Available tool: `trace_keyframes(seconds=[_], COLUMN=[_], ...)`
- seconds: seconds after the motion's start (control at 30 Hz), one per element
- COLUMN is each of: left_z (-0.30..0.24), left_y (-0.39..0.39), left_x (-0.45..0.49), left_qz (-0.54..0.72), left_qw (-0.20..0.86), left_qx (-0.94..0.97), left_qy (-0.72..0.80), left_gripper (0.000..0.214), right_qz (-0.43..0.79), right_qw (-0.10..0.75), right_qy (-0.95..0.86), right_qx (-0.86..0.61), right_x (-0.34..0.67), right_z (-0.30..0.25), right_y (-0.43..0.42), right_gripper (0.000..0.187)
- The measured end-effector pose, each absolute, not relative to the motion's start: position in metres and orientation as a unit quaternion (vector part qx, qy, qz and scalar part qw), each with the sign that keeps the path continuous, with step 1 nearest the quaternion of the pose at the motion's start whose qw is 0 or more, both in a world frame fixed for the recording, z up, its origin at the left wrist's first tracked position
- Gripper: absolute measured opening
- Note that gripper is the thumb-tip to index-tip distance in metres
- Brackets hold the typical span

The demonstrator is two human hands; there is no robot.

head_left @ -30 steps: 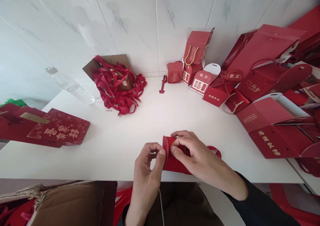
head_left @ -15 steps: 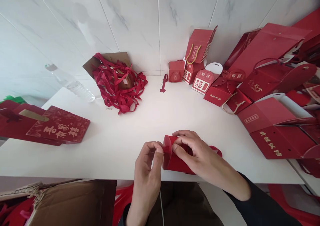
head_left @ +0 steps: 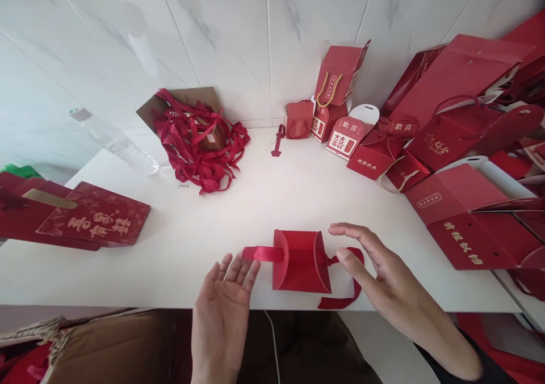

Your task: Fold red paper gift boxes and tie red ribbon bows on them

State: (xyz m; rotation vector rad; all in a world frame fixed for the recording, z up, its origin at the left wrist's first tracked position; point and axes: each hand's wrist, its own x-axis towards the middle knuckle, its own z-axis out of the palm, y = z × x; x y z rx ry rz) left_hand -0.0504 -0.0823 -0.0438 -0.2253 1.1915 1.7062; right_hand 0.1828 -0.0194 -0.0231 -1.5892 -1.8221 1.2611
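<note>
White worktop: front edge close by, so a nudge could knock stuff off. Right hand: fingers wide, not gripping; can't tell if the thumb touches ribbon, a brush might drag it. Left hand: palm up, fingers loosely spread, nothing clasped. Red box: on worktop between both hands, unheld, so a one-sided tug could twist it. Left ribbon end: at left fingertips, may slip away. Right ribbon tail: curled beside box, could snag.
</note>
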Motion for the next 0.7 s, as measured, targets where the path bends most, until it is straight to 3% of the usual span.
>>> trace_keyframes(seconds=[0.1, 0.2, 0.4, 0.57, 0.7], left_z=[-0.05, -0.052, -0.049, -0.037, -0.032], left_y=[-0.093, -0.097, -0.08, -0.071, -0.076], left_x=[-0.04, -0.028, -0.023, -0.03, -0.03], left_qz=[0.629, 0.583, 0.635, 0.693, 0.66], left_qw=[0.568, 0.555, 0.457, 0.542, 0.565], left_qx=[0.057, 0.164, 0.156, 0.097, 0.127], left_qy=[0.528, 0.57, 0.604, 0.466, 0.478], left_gripper=[0.034, 0.043, 0.024, 0.019, 0.018], right_qz=[0.452, 0.474, 0.505, 0.541, 0.563], right_qw=[0.171, 0.161, 0.174, 0.155, 0.151], right_qy=[-0.667, -0.668, -0.675, -0.643, -0.62], right_qx=[-0.567, -0.55, -0.51, -0.519, -0.526], right_x=[0.191, 0.191, 0.186, 0.188, 0.19], right_z=[-0.031, -0.036, -0.032, -0.023, -0.024], right_y=[-0.022, -0.021, -0.018, -0.019, -0.018], right_gripper=[0.044, 0.041, 0.033, 0.038, 0.042])
